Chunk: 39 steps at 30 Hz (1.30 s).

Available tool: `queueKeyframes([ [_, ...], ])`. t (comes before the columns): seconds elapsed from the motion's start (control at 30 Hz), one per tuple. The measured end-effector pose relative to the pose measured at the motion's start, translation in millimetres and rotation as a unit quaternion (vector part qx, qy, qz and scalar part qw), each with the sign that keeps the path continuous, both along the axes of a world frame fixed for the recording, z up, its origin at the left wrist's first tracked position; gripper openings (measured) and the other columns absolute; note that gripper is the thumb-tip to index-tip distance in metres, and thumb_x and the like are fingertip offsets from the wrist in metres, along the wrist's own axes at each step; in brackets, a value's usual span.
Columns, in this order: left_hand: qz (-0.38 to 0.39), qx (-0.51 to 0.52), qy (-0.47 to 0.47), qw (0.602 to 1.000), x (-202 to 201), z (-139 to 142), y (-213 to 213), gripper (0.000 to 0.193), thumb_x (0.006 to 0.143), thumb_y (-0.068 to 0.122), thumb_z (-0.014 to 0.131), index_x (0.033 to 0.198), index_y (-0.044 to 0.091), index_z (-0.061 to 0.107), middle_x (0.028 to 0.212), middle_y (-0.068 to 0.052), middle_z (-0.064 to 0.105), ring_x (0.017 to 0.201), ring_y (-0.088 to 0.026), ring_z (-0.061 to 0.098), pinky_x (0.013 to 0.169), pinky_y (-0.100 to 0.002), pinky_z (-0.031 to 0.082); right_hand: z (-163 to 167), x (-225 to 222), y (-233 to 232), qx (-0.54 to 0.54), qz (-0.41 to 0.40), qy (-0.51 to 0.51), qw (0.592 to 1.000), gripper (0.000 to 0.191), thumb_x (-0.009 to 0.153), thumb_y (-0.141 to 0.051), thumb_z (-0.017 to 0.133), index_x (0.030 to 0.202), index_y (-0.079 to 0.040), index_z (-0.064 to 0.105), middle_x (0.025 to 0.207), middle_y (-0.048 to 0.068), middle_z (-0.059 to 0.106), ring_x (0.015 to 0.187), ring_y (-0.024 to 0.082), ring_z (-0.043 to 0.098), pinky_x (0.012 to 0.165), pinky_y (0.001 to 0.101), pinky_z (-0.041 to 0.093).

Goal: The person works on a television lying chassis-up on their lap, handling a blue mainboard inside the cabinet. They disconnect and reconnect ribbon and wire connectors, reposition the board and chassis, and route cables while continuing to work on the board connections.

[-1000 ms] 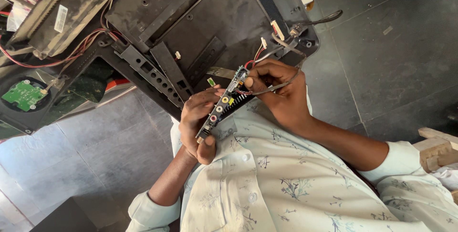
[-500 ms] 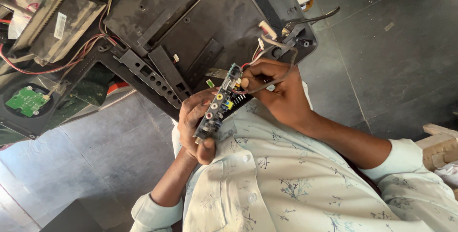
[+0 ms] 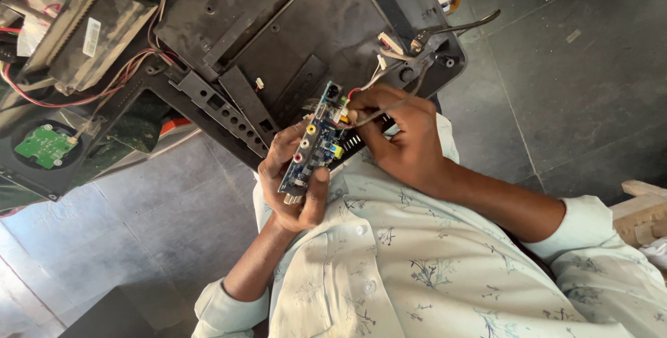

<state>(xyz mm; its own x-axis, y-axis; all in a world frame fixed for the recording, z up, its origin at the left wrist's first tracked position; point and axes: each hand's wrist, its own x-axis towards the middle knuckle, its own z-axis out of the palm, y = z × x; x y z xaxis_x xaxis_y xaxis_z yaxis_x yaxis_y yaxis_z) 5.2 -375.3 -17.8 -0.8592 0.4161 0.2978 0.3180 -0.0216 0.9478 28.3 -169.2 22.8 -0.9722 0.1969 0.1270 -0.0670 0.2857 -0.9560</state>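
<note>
left hand (image 3: 292,182) clenched; right hand (image 3: 396,133) seemingly pinching, forearms bare.

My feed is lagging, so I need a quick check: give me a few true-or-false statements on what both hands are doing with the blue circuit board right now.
1. The left hand grips the blue circuit board. True.
2. The right hand rests flat on the floor. False: it is raised at the board's upper end, pinching something thin there.
3. The board lies inside the black chassis. False: it is held in front of the chassis.
4. A small green circuit board lies at the far left. True.
5. The person wears dark gloves. False: both hands are bare.
</note>
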Motion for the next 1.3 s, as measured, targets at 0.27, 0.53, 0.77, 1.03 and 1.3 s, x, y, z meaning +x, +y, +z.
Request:
queueKeyframes([
  [0.27,-0.008,0.055,0.071,0.996,-1,-11,5,0.033,0.102,0.008,0.063,0.125,0.003,0.039,0.128,-0.032,0.060,0.121,-0.038,0.065,0.107,-0.050,0.053,-11,9,0,0.008,0.028,0.043,0.999,0.015,0.094,0.004,0.073,0.108,0.004,0.069,0.105,0.013,0.071,0.086,0.017,0.071,0.075,0.0271,0.056],
  [0.53,-0.019,0.050,0.073,0.996,-1,-7,6,0.038,0.097,0.001,0.071,0.121,0.005,0.042,0.127,-0.027,0.062,0.124,-0.038,0.065,0.108,-0.053,0.056,-23,9,1,-0.038,-0.001,-0.006,0.999,0.008,0.096,-0.002,0.075,0.102,0.002,0.072,0.096,0.010,0.073,0.084,0.016,0.068,0.073,0.0281,0.054],
  [0.77,-0.033,0.020,0.102,0.994,-5,-7,3,0.033,0.095,-0.003,0.071,0.114,0.004,0.046,0.121,-0.025,0.065,0.118,-0.039,0.068,0.106,-0.054,0.059,-17,9,5,-0.003,0.016,-0.042,0.999,0.006,0.099,-0.001,0.070,0.100,0.005,0.070,0.094,0.011,0.070,0.078,0.016,0.066,0.065,0.0291,0.051],
  [1.03,-0.031,0.040,0.100,0.994,-5,-8,3,0.036,0.098,-0.002,0.070,0.121,0.005,0.044,0.127,-0.025,0.063,0.123,-0.038,0.068,0.103,-0.048,0.057,-10,5,5,0.039,0.033,-0.015,0.999,0.007,0.097,0.003,0.070,0.102,0.005,0.066,0.094,0.012,0.067,0.079,0.019,0.066,0.067,0.0311,0.050],
  [1.3,-0.010,0.016,0.028,0.999,-3,-10,-2,0.029,0.096,0.000,0.071,0.115,0.005,0.050,0.128,-0.029,0.066,0.120,-0.036,0.068,0.098,-0.042,0.055,-8,2,7,0.045,0.051,0.007,0.998,0.014,0.090,0.011,0.065,0.101,0.004,0.066,0.099,0.011,0.068,0.087,0.020,0.069,0.075,0.0314,0.053],
])
